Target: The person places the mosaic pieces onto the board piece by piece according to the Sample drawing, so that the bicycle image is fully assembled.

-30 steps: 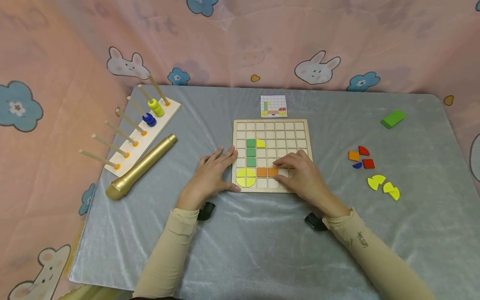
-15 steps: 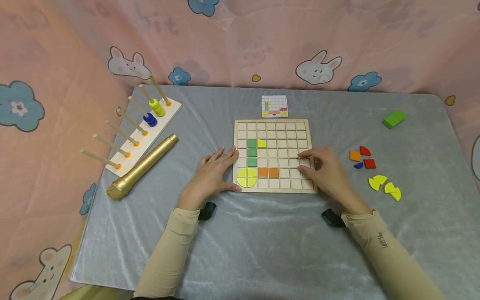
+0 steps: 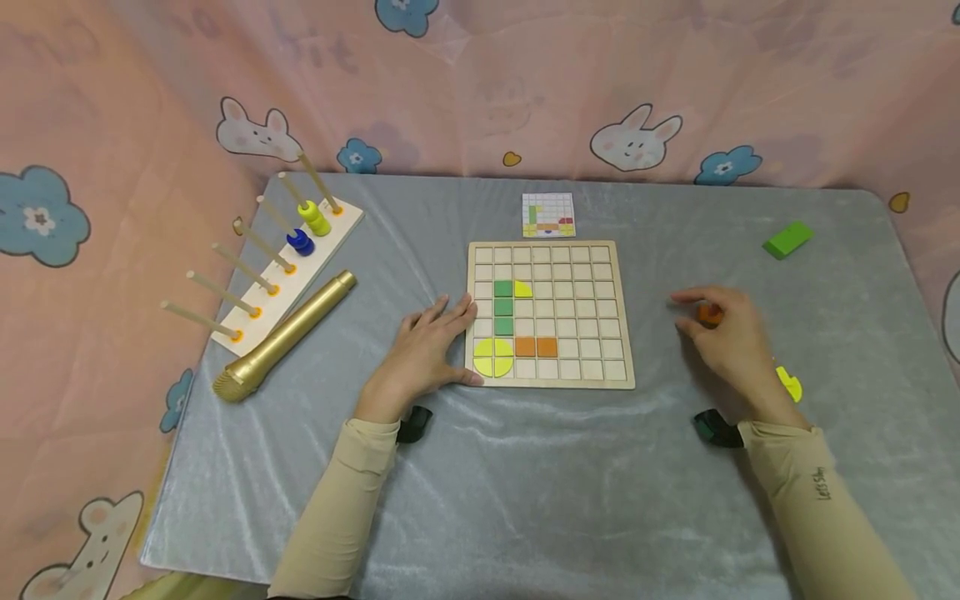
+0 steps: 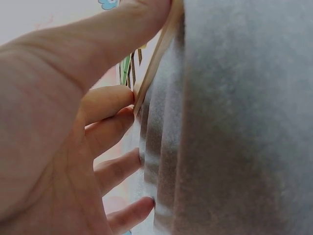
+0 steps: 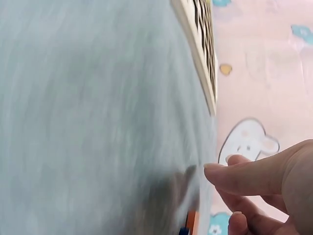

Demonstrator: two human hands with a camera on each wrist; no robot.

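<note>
At the left edge of the wooden board, the left hand rests with its fingers spread, perhaps to stop the board sliding. Right of the board, the right hand hangs near the loose orange square, with thumb and pointing finger apart and nothing seen between them. On the board, three green squares stand in a line, with a yellow quarter circle beside the top one. At the board's bottom left corner, yellow pieces make a round shape, and two orange squares sit just right of its top half. Past the board's far edge lies a small picture card.

It looks like the step is getting one more piece. I think the next move needs a gentle pinch on the loose orange square, then a trip to the spot on the board beside the two orange ones. The right hand hides much over there, so a finger could bump the blue piece or the loose yellow bits.

Farther right of the board is a green block. Left of the board are a gold microphone and a peg stand, which don't seem in the way.
</note>
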